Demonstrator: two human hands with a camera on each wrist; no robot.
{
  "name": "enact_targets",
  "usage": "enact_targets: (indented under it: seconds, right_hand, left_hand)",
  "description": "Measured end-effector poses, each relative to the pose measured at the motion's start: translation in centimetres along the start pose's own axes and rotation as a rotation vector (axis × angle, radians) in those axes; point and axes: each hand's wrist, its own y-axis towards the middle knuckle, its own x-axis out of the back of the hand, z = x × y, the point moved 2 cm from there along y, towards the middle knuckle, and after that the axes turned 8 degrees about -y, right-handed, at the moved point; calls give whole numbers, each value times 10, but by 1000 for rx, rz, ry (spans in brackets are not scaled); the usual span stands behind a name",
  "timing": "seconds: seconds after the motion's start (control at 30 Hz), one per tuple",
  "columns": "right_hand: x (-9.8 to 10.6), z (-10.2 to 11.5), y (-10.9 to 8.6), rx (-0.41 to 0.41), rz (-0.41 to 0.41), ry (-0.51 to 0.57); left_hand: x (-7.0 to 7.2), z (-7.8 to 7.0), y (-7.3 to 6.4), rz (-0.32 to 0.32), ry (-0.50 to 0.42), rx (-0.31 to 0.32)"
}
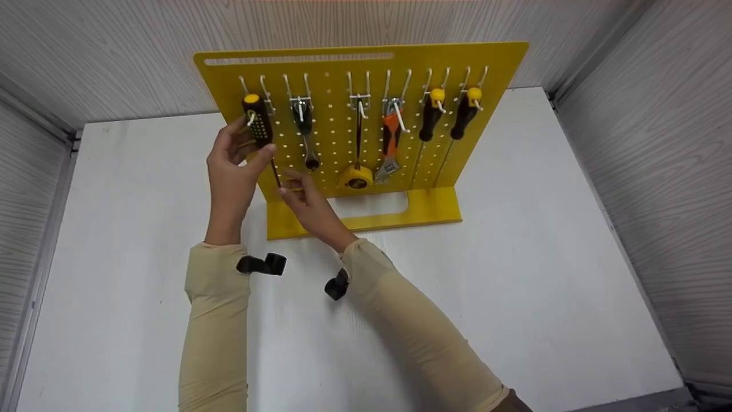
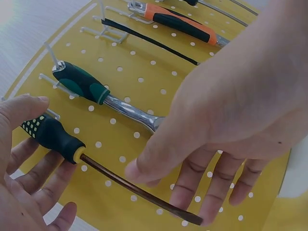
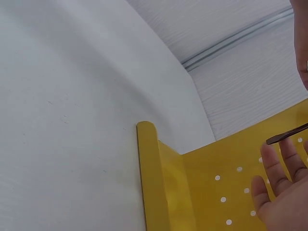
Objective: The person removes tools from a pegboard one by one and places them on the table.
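Note:
A flat-tip screwdriver (image 1: 260, 123) with a black, yellow-dotted handle is at the leftmost hook of a yellow pegboard (image 1: 366, 54). My left hand (image 1: 231, 169) holds its handle between thumb and fingers. Low by the shaft is my right hand (image 1: 314, 212), its fingers extended and touching the dark tip (image 3: 284, 134). In the left wrist view, the right thumb lies just above the shaft (image 2: 130, 187). One hook over hangs a green-and-black handled ratchet wrench (image 2: 84, 84).
Farther right on the board hang a yellow tape measure (image 1: 357, 177), an orange-and-black adjustable wrench (image 1: 391, 137) and two black screwdrivers with yellow ends (image 1: 433, 114). The board's yellow base (image 1: 440, 209) stands on a white table (image 1: 514, 286). Pale wood-grain walls surround it.

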Motion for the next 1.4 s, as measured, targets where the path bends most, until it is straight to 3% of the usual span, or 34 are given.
enact_targets:
  seconds: [0.27,0.43,0.83,1.4]
  right_hand:
    - [-6,5,-6,-46,24,53]
    - [-11,9,-10,-35,10,81]
    - [-13,16,-22,72,-25,23]
    - [-11,21,-30,51,5,-9]
  left_hand:
    - [0,-2,0,-5,15,19]
    - [0,-3,-1,-4,7,13]
    - [1,-6,0,-11,7,12]
    - [2,-14,-8,-8,-9,-2]
